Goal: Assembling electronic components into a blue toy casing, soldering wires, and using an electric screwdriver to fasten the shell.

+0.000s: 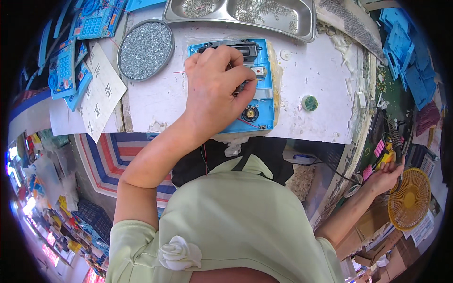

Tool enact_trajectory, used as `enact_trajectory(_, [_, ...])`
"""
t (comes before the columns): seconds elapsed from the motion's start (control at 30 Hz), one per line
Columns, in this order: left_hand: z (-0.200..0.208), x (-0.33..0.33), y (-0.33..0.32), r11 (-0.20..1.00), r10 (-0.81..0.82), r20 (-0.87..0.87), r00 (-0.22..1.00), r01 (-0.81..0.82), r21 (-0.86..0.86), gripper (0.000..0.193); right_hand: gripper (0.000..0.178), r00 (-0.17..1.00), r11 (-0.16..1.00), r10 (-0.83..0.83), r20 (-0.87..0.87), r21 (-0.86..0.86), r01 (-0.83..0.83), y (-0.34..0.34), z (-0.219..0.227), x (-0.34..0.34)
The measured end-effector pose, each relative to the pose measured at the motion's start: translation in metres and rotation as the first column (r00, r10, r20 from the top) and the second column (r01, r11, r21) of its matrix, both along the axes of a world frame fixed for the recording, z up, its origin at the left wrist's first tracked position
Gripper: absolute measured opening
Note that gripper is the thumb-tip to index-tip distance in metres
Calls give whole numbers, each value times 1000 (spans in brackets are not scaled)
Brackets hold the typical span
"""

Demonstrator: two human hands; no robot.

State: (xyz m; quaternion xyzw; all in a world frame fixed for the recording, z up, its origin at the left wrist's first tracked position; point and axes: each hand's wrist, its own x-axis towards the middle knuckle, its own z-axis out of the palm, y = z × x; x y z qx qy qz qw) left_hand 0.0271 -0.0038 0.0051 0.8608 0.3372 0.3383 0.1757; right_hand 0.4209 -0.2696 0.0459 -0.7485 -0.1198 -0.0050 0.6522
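My left hand [214,82] reaches over an open blue plastic casing [266,106] lying on the bench. Its fingers are bent and closed over the casing's inside; a small dark piece shows between thumb and fingers, too hidden to name. Inside the casing sit a round speaker [250,113] with a red wire, a small white part [258,71] and a black compartment at the top. Far to the right, my right hand [384,177] has its fingers curled beside a yellow and black tool [387,159], near a coiled metal spring holder [394,132]. What it grips cannot be made out.
A round dish of small screws [145,49] and a steel tray [271,26] with small metal parts stand behind. Blue phone-like panels [63,70] and a handwritten sheet [101,92] lie left. A small green-filled pot [309,103], a yellow basket [409,199] and blue plates [408,52] are rightward.
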Motion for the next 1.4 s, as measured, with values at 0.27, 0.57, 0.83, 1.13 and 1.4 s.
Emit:
enact_trajectory(0.27, [1, 5, 3, 1000, 9, -27, 1000, -8, 23, 14, 32, 960, 983, -147, 236, -72, 168, -98, 23, 7])
enact_trajectory(0.57, [-1, 11, 5, 1000, 1, -79, 997, 1, 21, 13, 35, 880, 871, 475, 22, 133, -473, 62, -12, -137])
enact_trajectory(0.83, [1, 11, 5, 999, 30, -119, 992, -28, 19, 15, 25, 407, 431, 883, 234, -62, -900, 120, -33, -175])
enact_trajectory(1.13, [2, 12, 5, 1000, 26, -112, 993, -25, 14, 16, 23, 336, 384, 903, 267, -151, -911, 133, -31, -177])
enact_trajectory(1.4, [0, 12, 5, 999, 34, -96, 995, -31, 29, 17, 24, 317, 377, 902, 293, -181, -908, 137, -33, -181])
